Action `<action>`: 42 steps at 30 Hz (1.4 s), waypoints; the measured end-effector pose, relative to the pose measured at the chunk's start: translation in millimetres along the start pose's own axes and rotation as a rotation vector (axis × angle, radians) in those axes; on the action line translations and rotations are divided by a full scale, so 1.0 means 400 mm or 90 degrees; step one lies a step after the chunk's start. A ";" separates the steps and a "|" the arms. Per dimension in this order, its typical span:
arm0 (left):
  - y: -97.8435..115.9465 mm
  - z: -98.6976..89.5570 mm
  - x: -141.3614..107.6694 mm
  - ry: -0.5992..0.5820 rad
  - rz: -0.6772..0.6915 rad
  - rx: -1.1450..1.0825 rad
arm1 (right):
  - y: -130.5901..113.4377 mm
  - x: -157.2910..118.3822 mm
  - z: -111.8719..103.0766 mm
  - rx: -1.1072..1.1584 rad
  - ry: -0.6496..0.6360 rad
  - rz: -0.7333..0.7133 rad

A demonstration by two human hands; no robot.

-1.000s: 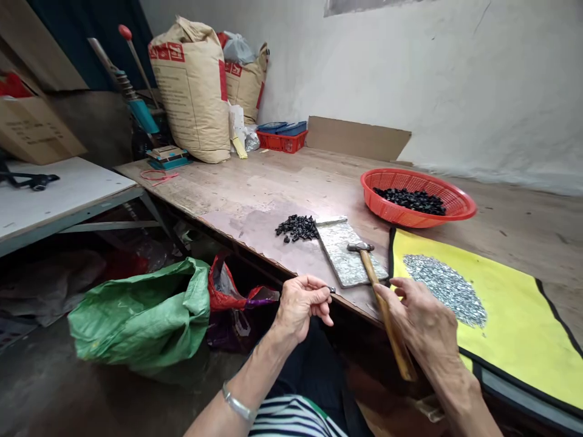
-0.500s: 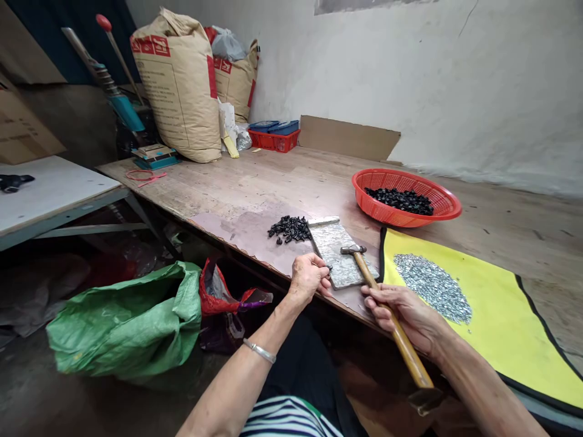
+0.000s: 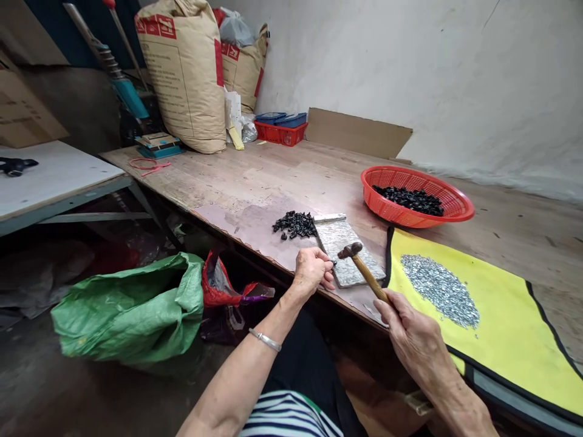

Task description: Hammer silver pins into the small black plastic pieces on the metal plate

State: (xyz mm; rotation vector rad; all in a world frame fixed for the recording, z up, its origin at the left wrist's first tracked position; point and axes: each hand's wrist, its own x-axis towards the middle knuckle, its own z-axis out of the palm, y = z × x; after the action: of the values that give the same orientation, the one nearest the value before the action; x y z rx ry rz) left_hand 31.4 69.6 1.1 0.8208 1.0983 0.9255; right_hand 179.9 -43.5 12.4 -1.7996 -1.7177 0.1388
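Though near table edge (image 3: 364, 308), hammer (image 3: 364, 271) aloft

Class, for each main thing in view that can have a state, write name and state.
Left hand: pinching a small piece
Right hand: gripping the hammer
Hammer: held, head over the slab
Black pile: loose, beside slab
Red basket: upright, partly filled
Yellow cloth: spread, bearing silvery bits
Green sack: mouth open
Large tan sack: upright
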 end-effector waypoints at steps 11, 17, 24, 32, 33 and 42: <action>0.004 -0.003 0.004 0.002 -0.003 0.000 | -0.030 0.006 0.027 -0.244 -0.032 -0.110; 0.010 -0.005 -0.001 -0.003 -0.010 0.003 | -0.052 0.016 -0.026 -0.165 0.084 -0.120; 0.008 0.000 0.003 0.008 -0.015 0.004 | -0.066 -0.001 0.008 -0.212 0.173 -0.146; 0.004 -0.001 0.003 0.007 -0.015 0.002 | -0.073 0.004 -0.003 -0.255 0.200 -0.172; 0.003 -0.001 0.003 0.007 -0.015 0.002 | -0.074 0.003 -0.005 -0.230 0.230 -0.156; -0.001 -0.004 0.005 0.001 -0.002 -0.006 | -0.005 0.007 0.031 0.106 0.002 0.234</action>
State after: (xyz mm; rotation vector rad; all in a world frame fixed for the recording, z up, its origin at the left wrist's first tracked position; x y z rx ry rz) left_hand 30.3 71.5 -0.3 0.8104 1.0945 0.9284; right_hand 172.4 -36.5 4.4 -1.9673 -1.3141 0.4205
